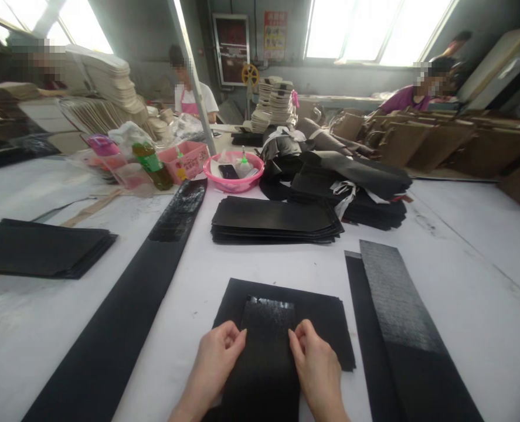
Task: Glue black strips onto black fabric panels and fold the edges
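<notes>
A narrow black strip (268,340) with a shiny glued far end lies on a larger black sheet (325,316) at the table's near edge. My left hand (213,366) pinches the strip's left edge, fingers curled closed. Its right edge is pinched the same way by my right hand (316,366). Both hands rest on the sheet.
A stack of black sheets (275,220) lies ahead, another stack (44,249) at the left. Long black strips (145,275) (400,316) run along both sides. A pink bowl (233,173), a pink basket (184,159), a bottle (152,163) and piled black material (352,181) sit farther back. Other people work behind.
</notes>
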### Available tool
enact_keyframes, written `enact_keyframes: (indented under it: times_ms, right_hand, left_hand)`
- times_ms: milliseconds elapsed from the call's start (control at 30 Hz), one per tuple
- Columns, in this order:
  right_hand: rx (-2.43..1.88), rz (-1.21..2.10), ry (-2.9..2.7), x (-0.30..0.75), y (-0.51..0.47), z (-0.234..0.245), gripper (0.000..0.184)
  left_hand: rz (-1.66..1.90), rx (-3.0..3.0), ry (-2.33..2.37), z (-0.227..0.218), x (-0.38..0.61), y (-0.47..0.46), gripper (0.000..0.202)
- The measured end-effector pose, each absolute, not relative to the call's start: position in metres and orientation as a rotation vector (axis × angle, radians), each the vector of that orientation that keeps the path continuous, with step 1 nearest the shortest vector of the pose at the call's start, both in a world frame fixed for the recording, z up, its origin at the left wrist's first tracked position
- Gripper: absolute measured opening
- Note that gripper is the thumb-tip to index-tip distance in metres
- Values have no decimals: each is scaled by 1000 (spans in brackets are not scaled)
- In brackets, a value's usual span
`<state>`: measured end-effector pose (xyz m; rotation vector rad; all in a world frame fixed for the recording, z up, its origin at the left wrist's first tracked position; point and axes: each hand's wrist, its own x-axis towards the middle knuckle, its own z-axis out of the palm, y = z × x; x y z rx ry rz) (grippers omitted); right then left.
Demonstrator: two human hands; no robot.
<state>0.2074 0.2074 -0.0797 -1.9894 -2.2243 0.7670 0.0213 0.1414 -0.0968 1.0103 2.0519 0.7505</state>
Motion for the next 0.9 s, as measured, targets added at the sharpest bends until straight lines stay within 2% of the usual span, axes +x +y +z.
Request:
enact_keyframes:
  times_ms: [600,700,800,900]
  right_hand:
    - [-2031,692,-2249,202,208,-69,19]
    - [-2044,587,-2314,199,208,-64,15]
    - [-1995,420,-2378,196,206,-60,4]
    - [-1777,228,-2453,195,205,-59,19]
  left_hand:
    - [697,1100,2099,-92,22,143,36]
    - [652,1156,2144,-88,23,146,34]
    - [605,1200,2183,-84,24,146,33]
    - [530,1265,2243,-79,27,143,32]
